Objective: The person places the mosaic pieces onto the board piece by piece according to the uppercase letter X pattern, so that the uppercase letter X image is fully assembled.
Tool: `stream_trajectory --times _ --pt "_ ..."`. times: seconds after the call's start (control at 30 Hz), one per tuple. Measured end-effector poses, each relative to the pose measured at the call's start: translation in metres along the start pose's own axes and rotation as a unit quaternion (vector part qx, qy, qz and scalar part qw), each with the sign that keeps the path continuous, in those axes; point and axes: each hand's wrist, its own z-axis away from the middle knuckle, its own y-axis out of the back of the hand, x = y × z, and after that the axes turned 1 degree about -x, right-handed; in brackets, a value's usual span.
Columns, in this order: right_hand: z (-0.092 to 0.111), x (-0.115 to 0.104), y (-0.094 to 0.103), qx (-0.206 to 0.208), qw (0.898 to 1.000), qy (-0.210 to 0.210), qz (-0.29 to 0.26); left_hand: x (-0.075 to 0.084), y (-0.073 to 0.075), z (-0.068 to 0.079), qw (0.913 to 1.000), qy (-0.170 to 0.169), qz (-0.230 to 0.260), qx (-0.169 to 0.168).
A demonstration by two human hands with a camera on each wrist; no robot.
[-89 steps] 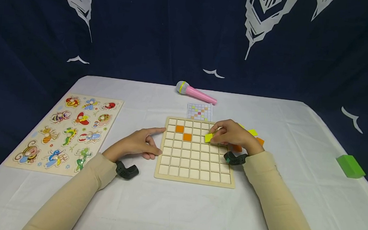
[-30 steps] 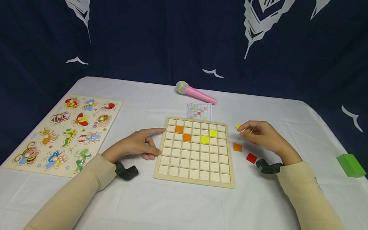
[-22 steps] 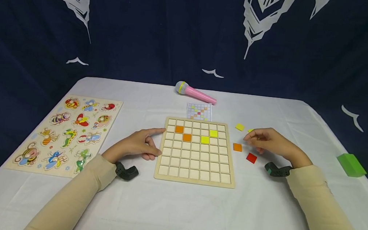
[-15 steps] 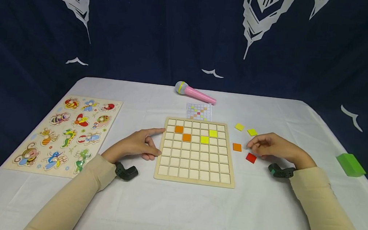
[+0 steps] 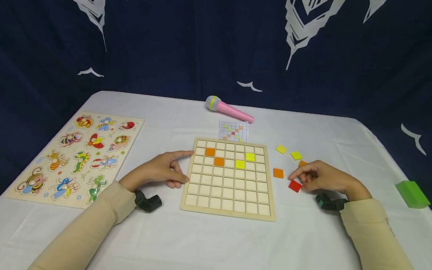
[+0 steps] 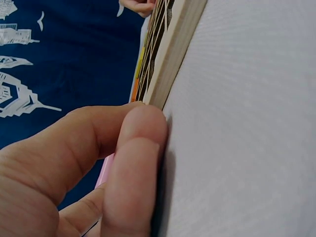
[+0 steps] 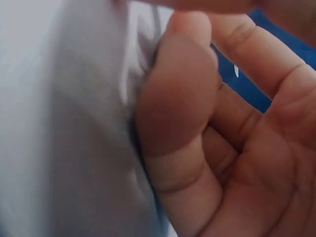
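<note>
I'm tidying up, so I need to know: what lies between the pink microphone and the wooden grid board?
A pattern card, between microphone and grid board, as the head view shows.

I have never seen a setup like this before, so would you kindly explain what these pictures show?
There is no machine here: a person is working bare-handed. The wide picture is taken from the head, looking forward and down; the two close-ups are taken from the left and right wrists.

On the white-covered table lie a gridded board with two orange tiles and two yellow tiles in it, loose tiles to its right, a card and a pink microphone beyond it, a bug puzzle on the left and a green block on the far right.

The left hand touches the board's left edge. The right hand is at the red tile; whether its grip is closed on it, I cannot tell.
</note>
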Motion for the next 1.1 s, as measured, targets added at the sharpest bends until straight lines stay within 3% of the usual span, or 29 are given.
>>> stream_trajectory --times 0.27,0.73,1.1 --pt "-0.001 0.001 0.0 0.001 1.0 0.023 -0.012 -0.001 0.0 0.0 1.0 0.001 -0.002 0.002" --pt "-0.004 -0.013 -0.004 0.049 0.998 -0.023 0.015 -0.001 0.001 -0.001 1.0 0.0 0.004 0.0" --pt "-0.013 -0.027 -0.02 0.118 0.992 0.035 -0.002 0.001 0.0 -0.001 0.9999 0.001 -0.01 0.005"
